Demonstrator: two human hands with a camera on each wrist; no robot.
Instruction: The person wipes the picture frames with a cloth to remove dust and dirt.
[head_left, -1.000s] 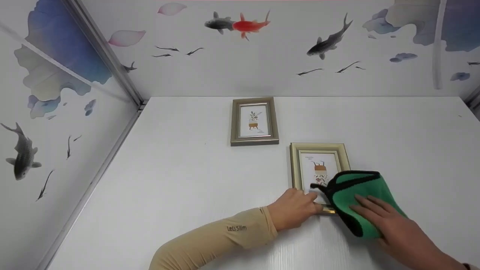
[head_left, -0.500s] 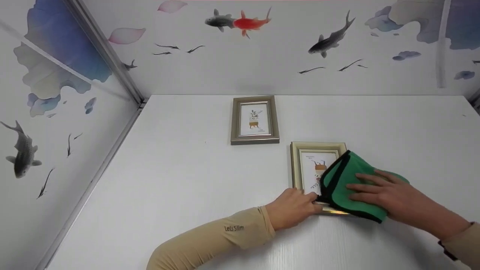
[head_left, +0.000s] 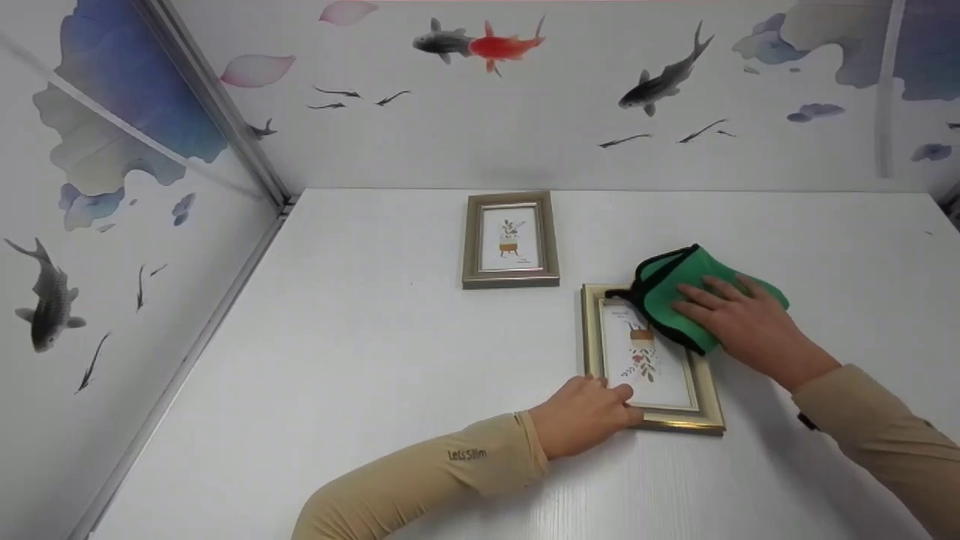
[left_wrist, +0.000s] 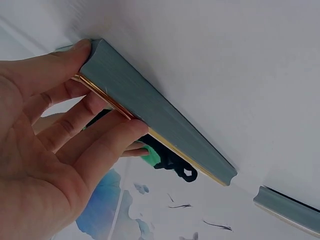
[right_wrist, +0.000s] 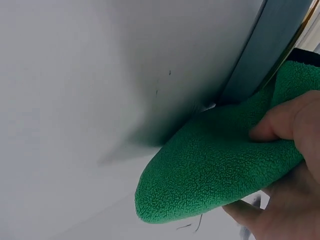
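A gold picture frame (head_left: 705, 390) lies on the white surface, its plant print upside down. My left hand (head_left: 581, 416) grips its lower left corner; in the left wrist view the thumb (left_wrist: 75, 55) presses the outer edge and fingers reach over the gilt inner rim. Over the upper right corner lies a green cloth (head_left: 679, 300) with black trim and a small black loop. My right hand (head_left: 754, 330) holds this cloth, fingers spread on top; in the right wrist view the thumb (right_wrist: 280, 122) pinches it from the other side. The cloth hides that corner.
A second, darker gold picture frame (head_left: 511, 240) lies to the upper left, with its print upright. Behind stands a white panel (head_left: 360, 150) printed with fish and petals; another printed panel (head_left: 90, 285) rises on the left, joined by a metal post (head_left: 217, 97).
My right hand has moved the green cloth up along the frame's right side, from the lower right corner to the upper edge. The left hand has kept its grip on the lower left corner.
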